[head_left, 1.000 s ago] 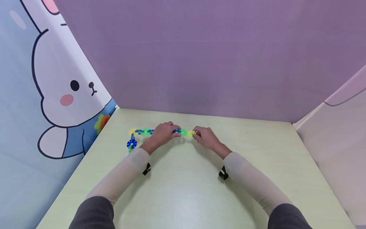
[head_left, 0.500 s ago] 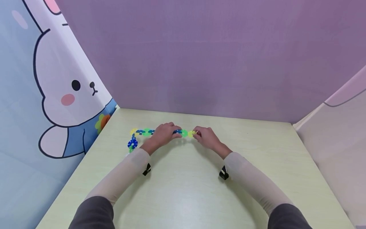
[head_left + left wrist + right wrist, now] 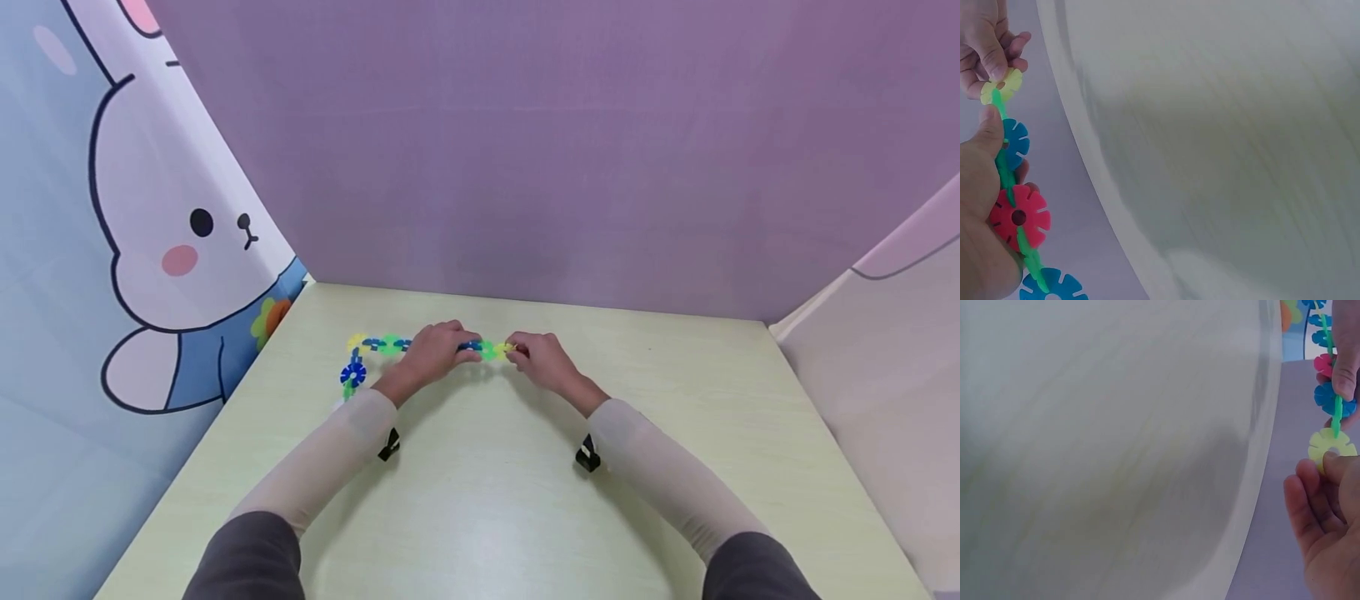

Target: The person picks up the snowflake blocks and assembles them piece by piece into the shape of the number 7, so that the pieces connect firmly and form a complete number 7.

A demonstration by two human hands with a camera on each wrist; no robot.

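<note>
My left hand (image 3: 435,354) grips a chain of notched plastic snowflake discs, its thumb along the chain near the right end. In the left wrist view, a pink-red disc (image 3: 1038,215) and a blue disc (image 3: 1017,145) show beside the palm, with green discs set edge-on between them. Between thumb and fingers, my right hand (image 3: 546,360) pinches a pale yellow disc (image 3: 1322,442). A green disc (image 3: 1337,415) at the chain's end meets the yellow disc's rim; how deep the slots engage cannot be told. The chain bends at a yellow disc (image 3: 357,342) towards a dark blue disc (image 3: 352,374).
The chain's lower left end passes behind the left sleeve (image 3: 330,450). A pale wooden table (image 3: 487,500) lies under both arms. A purple cloth (image 3: 525,167) rises behind it, with a rabbit-printed cloth (image 3: 172,208) at the left. A black strap piece (image 3: 588,454) hangs below the right wrist.
My left hand and the chain have shifted slightly right. The gap between the green end disc and the yellow disc has closed. The right hand has barely moved.
</note>
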